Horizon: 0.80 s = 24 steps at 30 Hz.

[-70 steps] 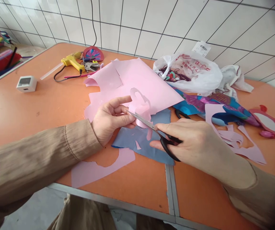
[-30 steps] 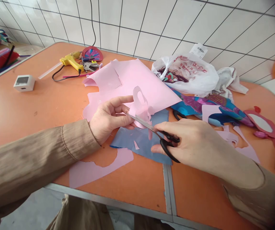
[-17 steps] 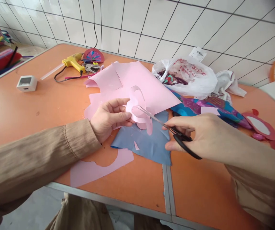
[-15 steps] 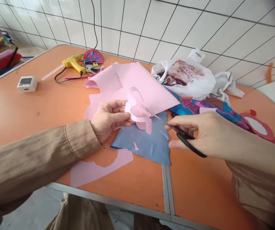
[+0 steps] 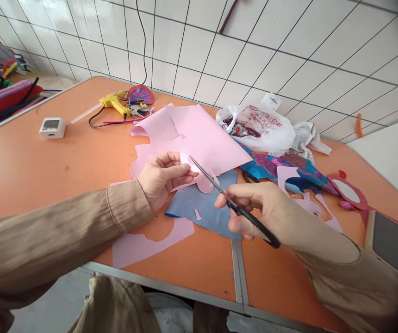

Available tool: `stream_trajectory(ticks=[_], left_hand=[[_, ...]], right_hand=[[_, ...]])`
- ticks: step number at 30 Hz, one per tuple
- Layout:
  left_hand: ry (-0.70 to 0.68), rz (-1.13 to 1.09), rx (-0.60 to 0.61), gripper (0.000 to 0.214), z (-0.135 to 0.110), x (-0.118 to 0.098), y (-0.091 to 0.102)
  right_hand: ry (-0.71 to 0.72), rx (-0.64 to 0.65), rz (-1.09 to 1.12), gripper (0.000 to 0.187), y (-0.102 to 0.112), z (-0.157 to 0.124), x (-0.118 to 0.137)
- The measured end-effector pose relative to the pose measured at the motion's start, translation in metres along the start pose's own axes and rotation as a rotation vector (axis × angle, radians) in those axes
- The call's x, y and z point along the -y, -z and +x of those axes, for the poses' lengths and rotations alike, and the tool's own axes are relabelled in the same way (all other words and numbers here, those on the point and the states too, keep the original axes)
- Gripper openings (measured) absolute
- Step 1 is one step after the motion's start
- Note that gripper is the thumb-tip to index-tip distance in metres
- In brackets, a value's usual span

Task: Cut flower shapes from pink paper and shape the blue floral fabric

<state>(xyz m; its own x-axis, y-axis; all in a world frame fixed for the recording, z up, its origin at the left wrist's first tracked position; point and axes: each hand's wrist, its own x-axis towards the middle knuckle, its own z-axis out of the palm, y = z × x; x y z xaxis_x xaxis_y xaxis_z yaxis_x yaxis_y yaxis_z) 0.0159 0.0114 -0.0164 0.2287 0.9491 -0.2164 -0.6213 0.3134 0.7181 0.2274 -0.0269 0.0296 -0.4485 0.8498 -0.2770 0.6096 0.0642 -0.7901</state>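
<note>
The right hand (image 5: 268, 210), gripping the black-handled scissors (image 5: 235, 206), is bringing their tip, previously farther toward three o'clock, back near the left thumb, while the left hand (image 5: 166, 178) is pinching the small pink piece (image 5: 205, 185) at its ten o'clock, so trimming is seemingly pausing between snips.

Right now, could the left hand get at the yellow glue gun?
Probably yes: between the left hand and the yellow glue gun lie only low things, such as the pink sheet. The hand holds a small pink piece, though, which may need setting down first.
</note>
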Motion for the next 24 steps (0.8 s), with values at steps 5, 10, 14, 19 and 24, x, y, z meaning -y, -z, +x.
stream_trajectory(ticks=[5,10,14,19,24], left_hand=[[-0.036,-0.016,-0.037,0.024,-0.001,-0.003,-0.003],[-0.077,-0.042,-0.047,0.033,0.001,-0.002,-0.002],[-0.085,-0.004,-0.026,0.037,0.002,0.001,0.000],[-0.056,0.065,-0.001,0.034,0.003,0.001,0.004],[-0.026,0.058,0.032,0.033,0.003,0.001,0.004]], right_hand=[[-0.064,-0.072,-0.087,0.031,0.000,0.003,0.002],[0.041,-0.234,-0.430,0.025,0.001,0.000,-0.003],[0.135,-0.303,-0.689,0.021,0.000,-0.001,-0.008],[0.226,-0.377,-0.949,0.026,0.000,0.001,-0.014],[0.260,-0.356,-0.990,0.024,0.004,0.000,-0.015]])
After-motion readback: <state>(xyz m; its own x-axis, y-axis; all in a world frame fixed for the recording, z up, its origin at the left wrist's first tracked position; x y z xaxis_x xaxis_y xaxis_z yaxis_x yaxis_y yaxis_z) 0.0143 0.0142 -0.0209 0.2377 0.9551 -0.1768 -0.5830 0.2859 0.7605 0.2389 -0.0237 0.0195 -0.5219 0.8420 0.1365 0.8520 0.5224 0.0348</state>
